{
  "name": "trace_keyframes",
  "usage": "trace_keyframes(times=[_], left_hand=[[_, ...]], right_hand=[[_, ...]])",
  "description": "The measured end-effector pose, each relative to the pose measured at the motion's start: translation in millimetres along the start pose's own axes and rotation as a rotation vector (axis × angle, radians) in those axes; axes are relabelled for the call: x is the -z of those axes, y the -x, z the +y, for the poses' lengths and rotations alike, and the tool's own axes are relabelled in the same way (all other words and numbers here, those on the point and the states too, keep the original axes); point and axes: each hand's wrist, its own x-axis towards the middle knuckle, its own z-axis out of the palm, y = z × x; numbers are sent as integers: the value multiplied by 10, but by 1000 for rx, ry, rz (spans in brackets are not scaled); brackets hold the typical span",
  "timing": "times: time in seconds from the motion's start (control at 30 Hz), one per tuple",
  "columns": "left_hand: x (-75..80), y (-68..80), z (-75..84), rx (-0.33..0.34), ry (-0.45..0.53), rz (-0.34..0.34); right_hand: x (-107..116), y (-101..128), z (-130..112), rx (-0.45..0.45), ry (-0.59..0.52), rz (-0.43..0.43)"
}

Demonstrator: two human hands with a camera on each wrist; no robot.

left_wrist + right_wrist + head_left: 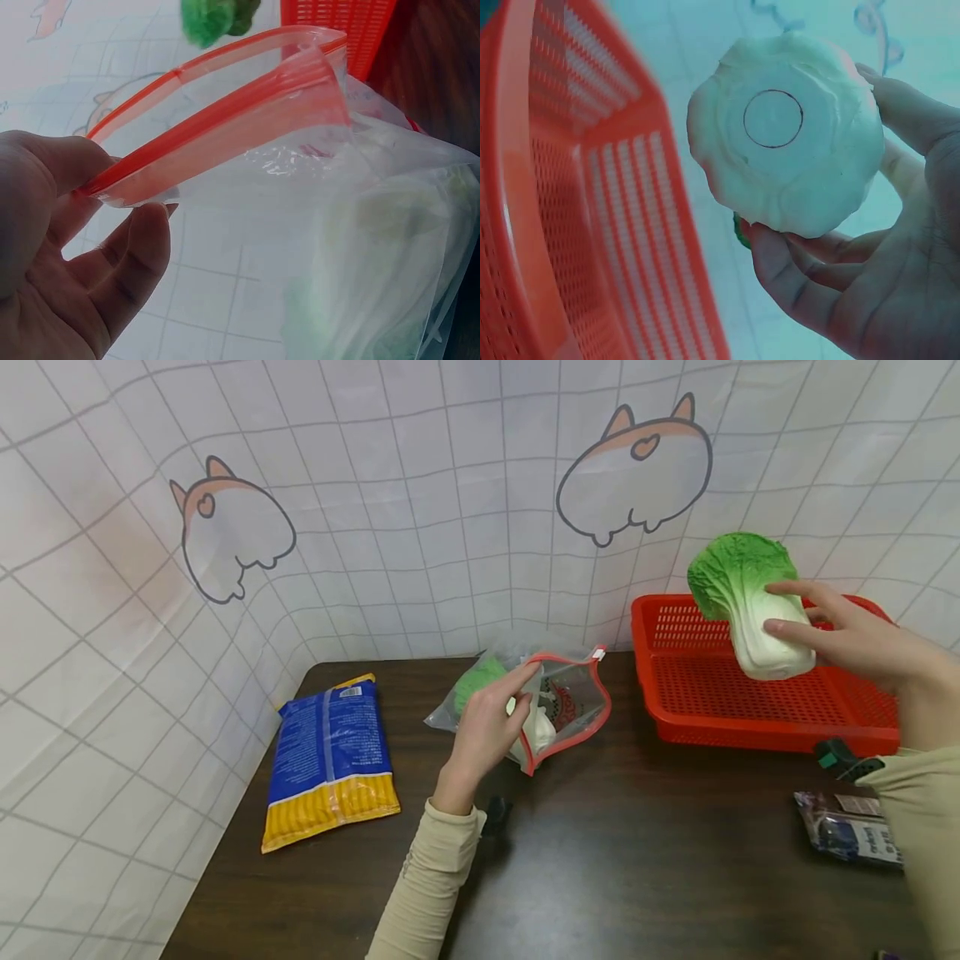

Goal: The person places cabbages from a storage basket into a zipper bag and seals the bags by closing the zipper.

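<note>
Cabbage (742, 602), a toy napa head with green leaves and a white stalk, was held by the right hand (847, 635) in the air above the red basket (675, 693). Its long axis ran steeply, tilted a little: the leafy end pointed up and to the left, the cut white base down and to the right, toward the wrist. In the right wrist view the round base (774, 118) faced the camera squarely, with the fingers (780, 262) and thumb curled round the stalk from both sides.

The left hand (487, 727) pinched the red-edged rim of a clear zip bag (566, 710) between thumb and fingers, so that its mouth stood open and faced right, toward the basket. The bag lay on the dark table (600, 877), left of the basket and apart from it, with something green and white already inside.

A blue and yellow packet (330, 760) lay flat at the table's left edge, and a dark wrapped packet (847, 827) lay at the right, just in front of the basket.
</note>
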Motion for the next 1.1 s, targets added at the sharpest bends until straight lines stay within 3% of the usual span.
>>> trace_keyframes(times=[0.13,0.27,0.47,0.63,0.83,1.1], left_hand=[[3,-5,-5,8,16,11],[-5,-2,-9,11,22,13],[-15,4,1,25,65,7],[-15,2,14,30,86,0],[-16,-2,7,30,83,-7],[2,13,4,33,98,5]], right_hand=[[-188,143,-110,49,-22,57],[-451,291,-152,107,-123,89],[-728,450,-261,288,-291,107],[-841,527,-339,437,-425,58],[-949,612,-361,533,-344,26],[-999,742,-380,540,-162,36]])
